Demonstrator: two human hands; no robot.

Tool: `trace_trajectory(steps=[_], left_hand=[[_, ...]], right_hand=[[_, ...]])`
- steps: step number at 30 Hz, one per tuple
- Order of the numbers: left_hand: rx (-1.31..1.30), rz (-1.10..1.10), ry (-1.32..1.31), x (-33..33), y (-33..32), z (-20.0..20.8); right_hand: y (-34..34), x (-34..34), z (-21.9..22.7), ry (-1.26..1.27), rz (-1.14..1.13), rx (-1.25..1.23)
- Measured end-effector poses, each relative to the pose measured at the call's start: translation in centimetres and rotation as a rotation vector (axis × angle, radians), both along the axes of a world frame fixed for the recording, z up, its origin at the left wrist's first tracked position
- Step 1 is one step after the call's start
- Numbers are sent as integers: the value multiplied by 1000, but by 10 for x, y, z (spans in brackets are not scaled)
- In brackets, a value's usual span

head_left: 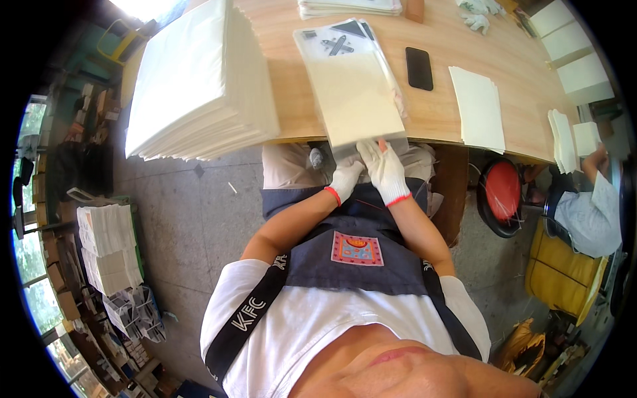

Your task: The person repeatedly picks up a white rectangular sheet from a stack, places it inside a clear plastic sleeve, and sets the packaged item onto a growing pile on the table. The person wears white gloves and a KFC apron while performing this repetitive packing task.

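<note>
A cream block of paper or card (357, 99) lies at the table's near edge. Around its near end shows a clear plastic bag (396, 142), whose end sticks out over the edge. Both of my hands wear white gloves with red cuffs. My left hand (347, 180) is closed on the bag's near end, its fingertips partly hidden. Beside it, touching, my right hand (385, 170) grips the same end, with a bare fingertip showing. Beyond and partly beneath the cream block are flat bags (332, 41) printed with a dark crossed figure.
A tall stack of white sheets (189, 83) stands on the table's left. To the right lie a black phone (419, 68) and white sheets (478, 109). White gloves (476, 21) rest farther back. A red stool (501, 190) and another person (587, 215) are at right.
</note>
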State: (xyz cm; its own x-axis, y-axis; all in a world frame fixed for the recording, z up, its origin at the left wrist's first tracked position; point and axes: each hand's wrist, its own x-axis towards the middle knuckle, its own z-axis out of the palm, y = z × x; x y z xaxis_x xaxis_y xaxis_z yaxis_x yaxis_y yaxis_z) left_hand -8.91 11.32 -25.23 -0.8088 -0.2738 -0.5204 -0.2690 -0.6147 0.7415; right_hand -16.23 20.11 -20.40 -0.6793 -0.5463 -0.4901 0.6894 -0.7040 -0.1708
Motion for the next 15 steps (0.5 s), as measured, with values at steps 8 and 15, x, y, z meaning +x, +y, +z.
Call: trace_trajectory(steps=[8, 15], left_hand=[[79, -32, -76, 21, -49, 58], [-238, -38, -65, 35, -100, 49]], right_hand=[[15, -3, 19, 605, 553, 331], [-34, 7, 48, 1727, 607, 1126]])
